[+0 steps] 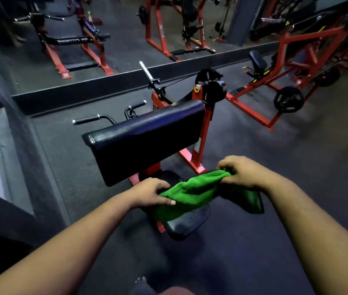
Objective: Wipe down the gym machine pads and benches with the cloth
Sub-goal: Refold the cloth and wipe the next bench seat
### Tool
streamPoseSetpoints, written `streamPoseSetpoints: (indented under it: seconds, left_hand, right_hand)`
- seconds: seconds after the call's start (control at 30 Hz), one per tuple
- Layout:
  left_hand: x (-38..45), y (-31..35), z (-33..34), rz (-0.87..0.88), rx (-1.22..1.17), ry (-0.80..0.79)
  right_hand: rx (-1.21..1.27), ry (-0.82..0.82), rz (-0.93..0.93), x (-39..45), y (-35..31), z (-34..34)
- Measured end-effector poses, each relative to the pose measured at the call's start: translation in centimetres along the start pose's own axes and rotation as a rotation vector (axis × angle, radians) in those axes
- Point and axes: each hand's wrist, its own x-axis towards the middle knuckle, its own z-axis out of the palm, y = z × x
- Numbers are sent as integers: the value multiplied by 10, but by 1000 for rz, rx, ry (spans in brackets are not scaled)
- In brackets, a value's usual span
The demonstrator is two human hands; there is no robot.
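Both hands clamp the green cloth (pixel 192 192) above the seat (pixel 186 225): left hand (pixel 155 193) at its 9 o'clock end, right hand (pixel 240 173) at 3 o'clock. The cloth touches no pad. By my judgement, wiping of the arm pad (pixel 147 139) at 12 o'clock and the seat remains outstanding; whether either has already been wiped cannot be told.

A gym. Red-framed weight machines (pixel 292 67) fill the right and top of the frame on dark rubber flooring (pixel 253 156). A black padded machine (pixel 147 133) stands at centre.

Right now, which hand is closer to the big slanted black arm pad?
Left. The left hand grips the green cloth just below the arm pad's lower edge; the right hand grips the cloth farther right, off the pad.
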Motion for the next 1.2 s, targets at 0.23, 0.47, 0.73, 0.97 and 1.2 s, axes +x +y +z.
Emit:
streamPoseSetpoints:
  seconds: [0.23,0.47,0.73,0.97,1.2]
  left_hand:
    - [-8,-6,-27,-165,99,218]
    - [-13,50,1,-516,6,543]
    - [35,164,113,-473,-210,603]
    - [20,198,142,-606,-363,680]
    - [-14,179,122,-514,-382,721]
  right_hand:
    - [105,5,8,1,65,1]
    - [180,109,196,19,106,13]
    - [988,-101,52,-5,64,79]
    - [1054,-347,-27,-25,58,68]
    - [225,-269,-582,-5,82,92]
